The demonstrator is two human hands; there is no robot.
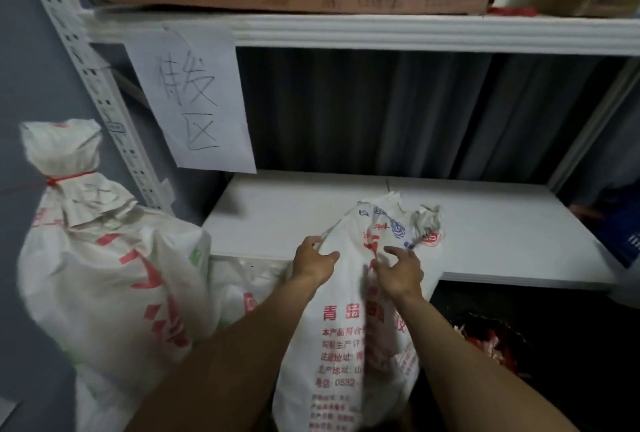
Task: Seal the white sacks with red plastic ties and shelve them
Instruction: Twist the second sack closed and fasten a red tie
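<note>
While tied sack (104, 276) stands at left beside shelf post, red tie (65, 179) around neck, left hand (313, 260) grips top left edge of untied sack (346, 345), which leans on near edge of lower shelf (485, 231). Right hand (398, 272) half curled on sack front; cannot tell if it pinches fabric.

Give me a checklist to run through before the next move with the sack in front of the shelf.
1. Grip of the left hand on the held sack: ok, fingers curl round its upper edge.
2. Grip of the right hand: cannot tell; it lies on the fabric with bent fingers.
3. Held sack's neck sealed: not ok, no tie shows on it.
4. Room on the shelf board: ok, bare board shows behind the sack.
5. Tied sack at left closed: ok, a red tie binds its neck.
</note>
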